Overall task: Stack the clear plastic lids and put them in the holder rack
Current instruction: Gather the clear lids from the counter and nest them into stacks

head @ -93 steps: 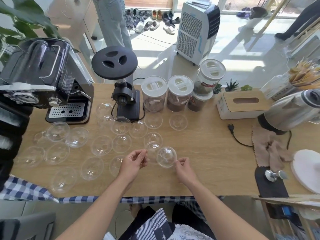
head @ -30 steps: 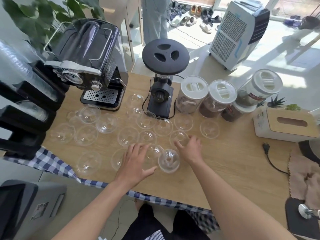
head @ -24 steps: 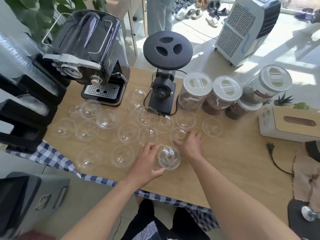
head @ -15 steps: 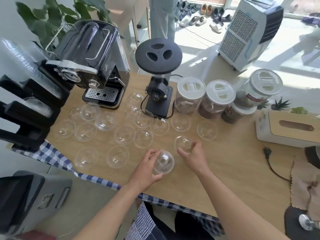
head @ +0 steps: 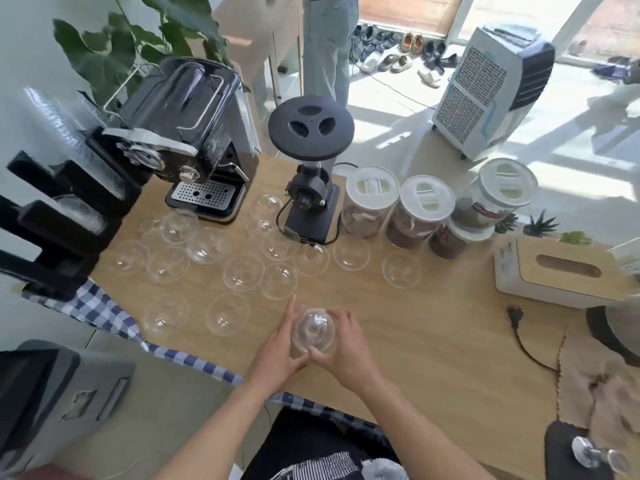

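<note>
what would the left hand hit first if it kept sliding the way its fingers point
Probably the loose clear lid just beyond the left hand's fingertips, toward the grinder; depth is hard to judge from this view.

A light wooden table [head: 433,341] fills the foreground, its near edge lined with a blue-and-white checked cloth [head: 104,317]. Beyond its far edge lies a pale floor [head: 398,109] in strong sunlight with hard shadows. A white-and-grey air cooler [head: 485,95] stands on that floor. Shoes [head: 401,53] line the base of a glazed doorway [head: 519,15]. A leafy plant [head: 114,53] stands at the far left corner against a pale wall [head: 20,64].
</note>
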### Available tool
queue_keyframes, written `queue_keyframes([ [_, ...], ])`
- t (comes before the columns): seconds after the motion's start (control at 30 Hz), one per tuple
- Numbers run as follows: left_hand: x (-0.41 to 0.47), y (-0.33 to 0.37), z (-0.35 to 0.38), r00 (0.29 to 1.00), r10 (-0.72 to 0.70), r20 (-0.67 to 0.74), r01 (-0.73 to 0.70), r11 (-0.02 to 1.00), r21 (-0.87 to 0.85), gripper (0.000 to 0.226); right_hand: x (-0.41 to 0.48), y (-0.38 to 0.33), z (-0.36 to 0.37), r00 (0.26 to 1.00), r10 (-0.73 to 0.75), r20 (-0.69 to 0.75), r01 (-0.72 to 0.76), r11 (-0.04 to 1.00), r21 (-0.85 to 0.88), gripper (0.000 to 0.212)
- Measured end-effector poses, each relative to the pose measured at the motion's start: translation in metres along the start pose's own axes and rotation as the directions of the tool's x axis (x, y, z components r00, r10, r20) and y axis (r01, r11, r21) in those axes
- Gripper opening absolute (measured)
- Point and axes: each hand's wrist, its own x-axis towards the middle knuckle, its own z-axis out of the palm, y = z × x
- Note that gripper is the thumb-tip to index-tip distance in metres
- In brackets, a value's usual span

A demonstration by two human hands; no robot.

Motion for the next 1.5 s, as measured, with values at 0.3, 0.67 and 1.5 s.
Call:
queue_keyframes([
  [0.3,0.032,-0.038,-0.027,0.973,0.202,0.11,-0.199,0.979,-0.036,0.14,0.021,-0.012,0.024,0.984,0.165,-0.061,-0.171,0.979,-0.111,0.089],
  [0.67,0.022,-0.059,-0.097,0.899,0.339,-0.276,-0.27,0.927,0.26,0.041,0.046,-0.013,0.0,0.915,0.171,-0.364,-0.244,0.956,-0.164,0.074],
  [1.5,0.009,-0.062,-0.105,0.988,-0.151,-0.04,0.101,0.813,-0.573,0.02,0.025,0.002,-0.051,0.872,0.231,-0.432,-0.195,0.973,0.127,0.02],
])
